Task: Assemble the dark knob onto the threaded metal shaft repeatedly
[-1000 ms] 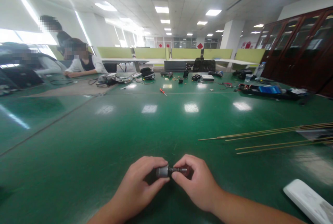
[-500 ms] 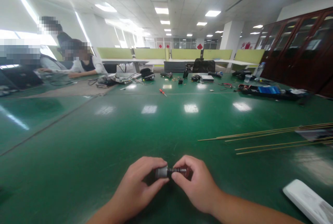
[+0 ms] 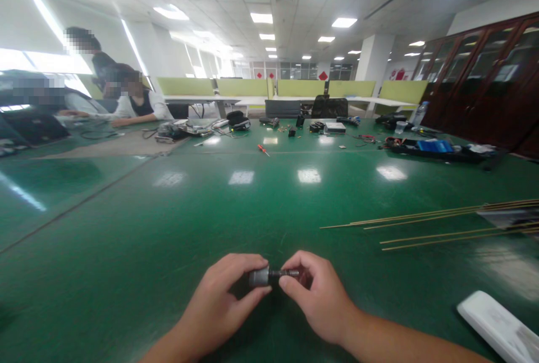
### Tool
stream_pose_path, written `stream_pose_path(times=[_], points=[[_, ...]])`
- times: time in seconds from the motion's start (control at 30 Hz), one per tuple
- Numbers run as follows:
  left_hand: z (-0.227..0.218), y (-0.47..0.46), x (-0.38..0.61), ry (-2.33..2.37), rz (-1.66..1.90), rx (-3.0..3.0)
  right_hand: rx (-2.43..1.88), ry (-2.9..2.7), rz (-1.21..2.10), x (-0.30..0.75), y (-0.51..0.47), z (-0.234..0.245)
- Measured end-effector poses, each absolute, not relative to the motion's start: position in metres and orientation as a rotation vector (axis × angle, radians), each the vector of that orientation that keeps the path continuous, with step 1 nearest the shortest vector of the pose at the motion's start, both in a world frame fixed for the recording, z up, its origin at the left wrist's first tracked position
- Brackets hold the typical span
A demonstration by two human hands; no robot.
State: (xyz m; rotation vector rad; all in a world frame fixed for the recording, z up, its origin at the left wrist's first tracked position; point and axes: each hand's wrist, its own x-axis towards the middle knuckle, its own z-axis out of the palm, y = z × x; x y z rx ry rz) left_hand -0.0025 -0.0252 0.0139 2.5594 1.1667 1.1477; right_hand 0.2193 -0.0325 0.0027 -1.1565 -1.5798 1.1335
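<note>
My left hand pinches a short grey cylinder between thumb and fingertips. From the cylinder's right end runs a thin dark ridged shaft, and the fingers of my right hand are closed around it. Something reddish-brown shows inside the curl of my right hand, mostly covered by it. Both parts lie in one line, held level just above the green table. I cannot tell whether the shaft is fixed in the cylinder or only set into it.
Several thin brass-coloured rods reach in from the right. A white case lies at the lower right. Farther off are a red screwdriver, a black tray of tools and electronic parts. People sit at the far left.
The grey cylinder has shifted slightly left with my left hand, and a bit more of the shaft shows beside it. My right hand has barely moved.
</note>
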Motion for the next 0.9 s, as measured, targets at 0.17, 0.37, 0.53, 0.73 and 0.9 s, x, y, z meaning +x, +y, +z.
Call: stream_pose_path(times=[0.17,0.37,0.53,0.73,0.9], points=[[0.0152,-0.0247,-0.0026,1.166,1.159,2.572,-1.148,-1.56,1.159,0.219,-0.0316,0.0021],[0.0151,-0.0246,-0.0032,1.177,1.153,2.577,-1.14,-1.555,1.174,0.2191,-0.0303,0.0018],[0.0152,-0.0234,-0.0045,1.182,1.158,2.579,-1.132,-1.544,1.187,0.2194,-0.0293,0.0001],[0.0162,-0.0243,-0.0054,1.184,1.186,2.567,-1.127,-1.538,1.191,0.22,-0.0278,-0.0011],[0.0155,-0.0238,-0.0062,1.198,1.19,2.558,-1.114,-1.522,1.206,0.2204,-0.0266,-0.0023]])
